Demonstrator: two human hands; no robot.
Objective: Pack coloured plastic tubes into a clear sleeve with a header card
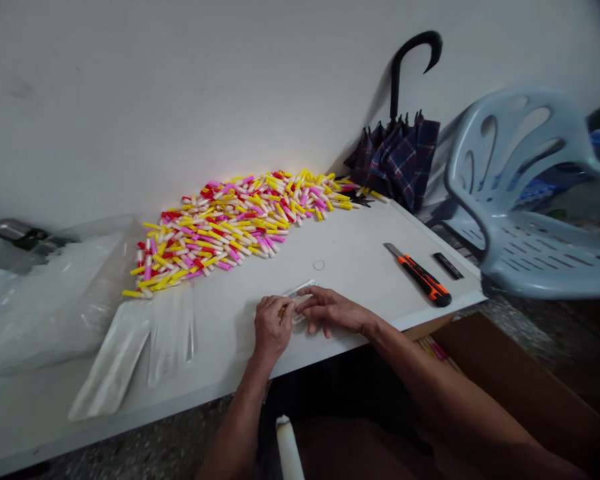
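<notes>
Near the front edge of the white table, both hands work close together over a small clear plastic packet (303,289) with some bluish print. My left hand (273,325) is closed, its thumb and fingers pinching the packet's left side; a small yellowish bit shows at the fingertips. My right hand (335,311) lies over the packet's right part with fingers stretched and apart. Beyond the hands spreads a heap of short pen-like sticks (240,223) with yellow, red and pink ends and whitish bodies. A thin ring (319,265) lies on the table behind my right hand.
On the right lie an orange-black utility knife (423,279), blade out, and a small black case (448,265). Flat clear bags (115,360) and a large plastic bag (55,307) lie left. A plaid umbrella (405,157), a blue-grey chair (550,247) and a cardboard box (520,380) are right.
</notes>
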